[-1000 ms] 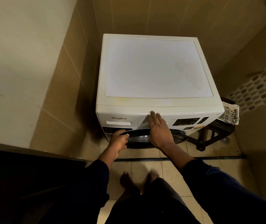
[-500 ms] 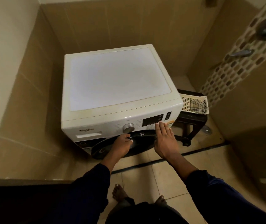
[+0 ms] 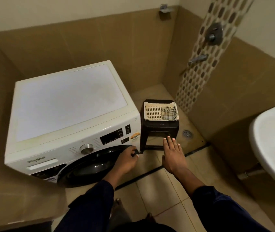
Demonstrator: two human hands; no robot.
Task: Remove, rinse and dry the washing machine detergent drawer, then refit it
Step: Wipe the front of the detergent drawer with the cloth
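Note:
A white front-load washing machine (image 3: 69, 104) stands in the left corner. Its detergent drawer (image 3: 41, 164) sits closed in the front panel's left end, under the brand logo. My left hand (image 3: 127, 159) curls its fingers round the right edge of the dark round door (image 3: 89, 166), well right of the drawer. Held flat in the air with straight fingers, my right hand (image 3: 173, 154) is off the machine and in front of the dark stool (image 3: 159, 128). It touches nothing.
On the stool sits a cream perforated basket (image 3: 151, 112) holding a checked cloth (image 3: 168, 113). A white sink (image 3: 274, 141) juts in at the right. A wall tap (image 3: 197, 59) and a floor drain (image 3: 187, 133) lie beyond. A low tiled wall (image 3: 16, 198) blocks the near left.
The view has swung right and pulled back. My right hand left the control panel and moved right, off the machine. My left hand slid along the door rim to its right edge.

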